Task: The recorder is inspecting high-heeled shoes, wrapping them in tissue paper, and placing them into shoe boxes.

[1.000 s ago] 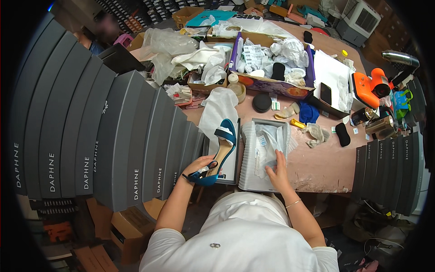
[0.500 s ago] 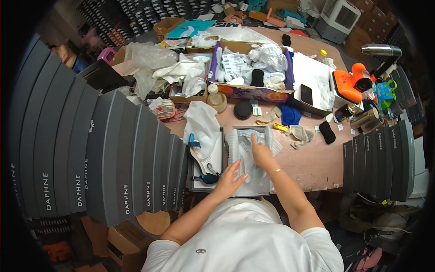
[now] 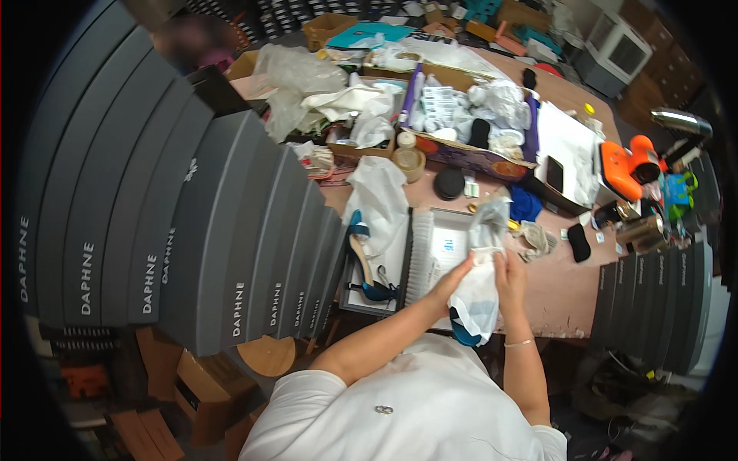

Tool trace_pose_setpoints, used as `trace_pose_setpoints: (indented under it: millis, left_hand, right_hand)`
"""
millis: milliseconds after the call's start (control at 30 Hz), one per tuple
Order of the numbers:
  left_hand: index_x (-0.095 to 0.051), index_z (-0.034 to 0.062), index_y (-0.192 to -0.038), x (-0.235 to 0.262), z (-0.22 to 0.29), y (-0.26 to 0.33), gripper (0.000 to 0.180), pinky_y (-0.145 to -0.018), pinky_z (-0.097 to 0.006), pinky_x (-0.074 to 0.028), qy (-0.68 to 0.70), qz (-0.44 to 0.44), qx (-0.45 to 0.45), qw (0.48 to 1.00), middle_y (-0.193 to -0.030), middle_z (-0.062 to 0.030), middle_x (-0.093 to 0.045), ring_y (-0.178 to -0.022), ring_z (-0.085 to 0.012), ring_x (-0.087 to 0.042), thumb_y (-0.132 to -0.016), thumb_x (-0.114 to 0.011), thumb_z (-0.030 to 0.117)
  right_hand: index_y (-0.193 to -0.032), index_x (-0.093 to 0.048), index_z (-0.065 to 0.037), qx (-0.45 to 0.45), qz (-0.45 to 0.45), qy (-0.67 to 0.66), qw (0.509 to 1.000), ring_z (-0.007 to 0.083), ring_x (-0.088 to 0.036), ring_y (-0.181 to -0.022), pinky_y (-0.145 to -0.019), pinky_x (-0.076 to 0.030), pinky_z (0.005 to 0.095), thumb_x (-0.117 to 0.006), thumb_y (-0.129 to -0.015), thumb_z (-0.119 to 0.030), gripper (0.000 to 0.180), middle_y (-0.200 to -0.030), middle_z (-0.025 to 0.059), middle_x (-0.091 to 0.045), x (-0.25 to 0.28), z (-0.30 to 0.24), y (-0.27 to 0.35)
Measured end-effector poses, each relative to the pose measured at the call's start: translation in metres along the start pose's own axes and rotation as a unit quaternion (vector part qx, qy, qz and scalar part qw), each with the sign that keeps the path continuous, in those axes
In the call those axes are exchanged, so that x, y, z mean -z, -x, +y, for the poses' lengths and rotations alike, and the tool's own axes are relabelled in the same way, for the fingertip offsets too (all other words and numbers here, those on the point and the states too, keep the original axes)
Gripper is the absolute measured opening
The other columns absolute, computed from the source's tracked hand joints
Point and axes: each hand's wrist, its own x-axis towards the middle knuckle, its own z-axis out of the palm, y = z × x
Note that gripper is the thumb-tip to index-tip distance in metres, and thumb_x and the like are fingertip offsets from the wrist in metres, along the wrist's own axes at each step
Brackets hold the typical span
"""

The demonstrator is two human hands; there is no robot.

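Above the near edge of the table, my two hands hold a shoe wrapped in white tissue paper (image 3: 478, 293). A dark teal part of the wrapped shoe (image 3: 463, 329) sticks out at the lower end. My left hand (image 3: 453, 278) closes on its left side; my right hand (image 3: 511, 286) grips its right side, with some fingers hidden. Behind them lies an open shoebox (image 3: 448, 223), white inside, with a strip of ribbed white padding (image 3: 420, 253) along its left. Further left, a teal heeled sandal (image 3: 360, 257) lies in the lid, next to loose white tissue (image 3: 377, 201).
Tall rows of grey shoeboxes (image 3: 231, 238) stand at the left, more (image 3: 653, 300) at the right. Behind are a purple carton (image 3: 492, 157) of crumpled paper, a round black case (image 3: 449, 184), a tape roll (image 3: 408, 163), a phone (image 3: 554, 175) and an orange device (image 3: 617, 170).
My hands have lifted the wrapped shoe out of the shoebox and brought it toward me, baring the box's white bottom. My left hand has closed on it. The view has shifted.
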Motion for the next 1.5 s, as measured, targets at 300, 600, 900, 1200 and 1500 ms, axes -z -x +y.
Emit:
trace_pose_setpoints:
  millis: [300, 600, 900, 1200, 1500]
  left_hand:
    - [-0.038, 0.0062, -0.134, 0.001, 0.044, 0.027, 0.049, -0.085, -0.033, -0.052, -0.054, 0.138, -0.16, 0.976, -0.117, -0.0093, -0.057, -0.101, -0.0201, -0.061, -0.09, -0.058, 0.015]
    - [-0.035, 0.0083, -0.139, -0.004, 0.072, 0.064, 0.056, -0.101, -0.039, -0.04, 0.162, 0.048, -0.29, 0.942, -0.131, -0.0097, -0.048, -0.12, -0.0219, -0.047, -0.094, -0.056, 0.036]
    - [-0.057, -0.0017, -0.112, 0.015, 0.167, 0.011, 0.028, -0.083, -0.029, -0.05, -0.137, 0.133, -0.36, 0.913, -0.106, -0.0079, -0.065, -0.09, -0.0177, -0.062, -0.098, -0.051, 0.021]
    - [-0.059, 0.0014, -0.103, -0.114, 0.117, 0.068, 0.028, -0.107, -0.051, -0.032, -0.433, 0.011, -0.759, 0.486, -0.108, -0.0123, -0.06, -0.112, -0.0287, -0.055, -0.099, -0.039, 0.021]
    - [-0.022, 0.0027, -0.146, -0.029, 0.028, 0.032, 0.079, -0.105, -0.048, -0.033, -0.464, -0.005, -0.149, 0.873, -0.144, -0.0201, -0.035, -0.131, -0.0314, -0.039, -0.09, -0.059, 0.045]
  right_hand:
    - [-0.088, -0.063, 0.001, -0.044, 0.001, -0.091, 0.995, 0.0208, -0.062, -0.07, -0.061, -0.048, 0.0312, -0.064, -0.086, -0.009, 0.011, -0.076, 0.0124, -0.063, 0.011, -0.042, 0.014]
    - [-0.13, -0.043, 0.0, 0.082, -0.154, -0.028, 0.984, 0.0325, -0.055, -0.103, -0.089, -0.044, 0.0375, -0.073, -0.072, -0.008, 0.065, -0.111, 0.0209, -0.056, -0.01, -0.058, 0.054]
    - [-0.115, -0.051, -0.004, 0.256, -0.186, 0.153, 0.936, 0.0377, -0.054, -0.107, -0.093, -0.045, 0.0394, -0.075, -0.068, -0.007, 0.053, -0.124, 0.018, -0.048, 0.047, -0.076, 0.071]
    - [-0.111, -0.049, -0.004, -0.177, -0.008, -0.427, 0.887, 0.0168, -0.059, -0.094, -0.082, -0.05, 0.0301, -0.065, -0.081, -0.006, 0.033, -0.107, 0.0089, -0.057, 0.069, 0.006, 0.091]
    - [-0.123, -0.047, -0.002, -0.143, -0.054, -0.502, 0.851, 0.0249, -0.06, -0.103, -0.09, -0.05, 0.0369, -0.065, -0.079, -0.015, 0.049, -0.113, 0.0134, -0.058, 0.075, -0.017, 0.086]
